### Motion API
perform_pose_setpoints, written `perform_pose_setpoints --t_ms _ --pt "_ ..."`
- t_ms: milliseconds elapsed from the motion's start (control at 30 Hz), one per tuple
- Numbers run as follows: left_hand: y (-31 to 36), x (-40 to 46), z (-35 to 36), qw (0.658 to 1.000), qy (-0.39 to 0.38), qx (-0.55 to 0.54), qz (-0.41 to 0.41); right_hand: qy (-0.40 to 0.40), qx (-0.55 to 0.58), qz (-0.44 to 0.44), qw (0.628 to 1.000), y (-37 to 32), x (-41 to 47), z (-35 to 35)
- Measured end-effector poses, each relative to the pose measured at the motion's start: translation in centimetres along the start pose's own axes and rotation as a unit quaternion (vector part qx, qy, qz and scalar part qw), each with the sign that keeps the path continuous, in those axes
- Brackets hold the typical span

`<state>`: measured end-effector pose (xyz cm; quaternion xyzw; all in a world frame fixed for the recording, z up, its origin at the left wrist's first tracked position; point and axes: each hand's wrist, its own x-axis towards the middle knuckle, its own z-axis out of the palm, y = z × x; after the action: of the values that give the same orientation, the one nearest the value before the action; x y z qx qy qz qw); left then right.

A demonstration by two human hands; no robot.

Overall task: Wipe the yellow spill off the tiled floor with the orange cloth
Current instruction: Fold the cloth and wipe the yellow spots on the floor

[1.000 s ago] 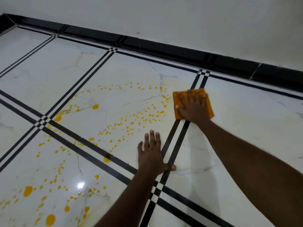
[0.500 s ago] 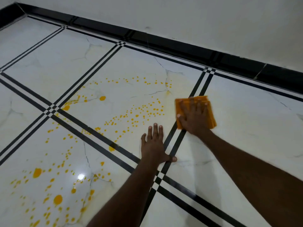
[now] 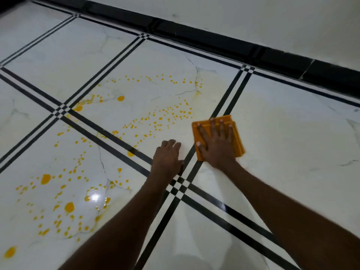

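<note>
Two hands flat: right hand (image 3: 216, 145) fingers spread on orange cloth (image 3: 238, 141), left hand (image 3: 167, 158) on floor (image 3: 292, 133) (yellow spill (image 3: 159, 117) beside).

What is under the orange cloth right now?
The orange cloth lies on pale tile, its left edge over the black strip. The right hand presses it flat. Any spill beneath is hidden.

tiled floor (image 3: 292, 133): glossy, smooth, marble-look | orange cloth (image 3: 238, 141): matt fabric, folded

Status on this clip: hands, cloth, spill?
Right hand flat on orange cloth. Left hand braced on floor. Yellow spill mostly unwiped, left of cloth. Nothing obstructing.
</note>
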<state>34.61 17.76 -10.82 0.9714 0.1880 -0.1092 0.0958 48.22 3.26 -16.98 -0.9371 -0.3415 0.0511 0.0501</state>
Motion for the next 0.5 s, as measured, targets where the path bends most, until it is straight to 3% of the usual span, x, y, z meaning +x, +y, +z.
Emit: perform_pose_setpoints --t_ms 167,300,400,500 --pt "-1.8 -3.8 0.3 0.999 -0.046 -0.001 0.026 -0.033 0.01 -0.039 0.999 2.6 -10.7 -0.4" --pt "-0.3 -4.9 1.7 0.998 -0.052 0.003 0.019 -0.019 -0.001 0.023 1.0 5.6 -3.8 -1.3" --pt "-0.5 -5.0 1.8 0.999 -0.039 -0.012 -0.01 -0.014 0.03 0.074 0.997 0.8 1.0 -1.1" --pt "-2.1 -6.6 1.8 0.999 -0.05 -0.004 -0.011 -0.006 0.004 -0.029 1.0 -5.2 -4.2 0.7"
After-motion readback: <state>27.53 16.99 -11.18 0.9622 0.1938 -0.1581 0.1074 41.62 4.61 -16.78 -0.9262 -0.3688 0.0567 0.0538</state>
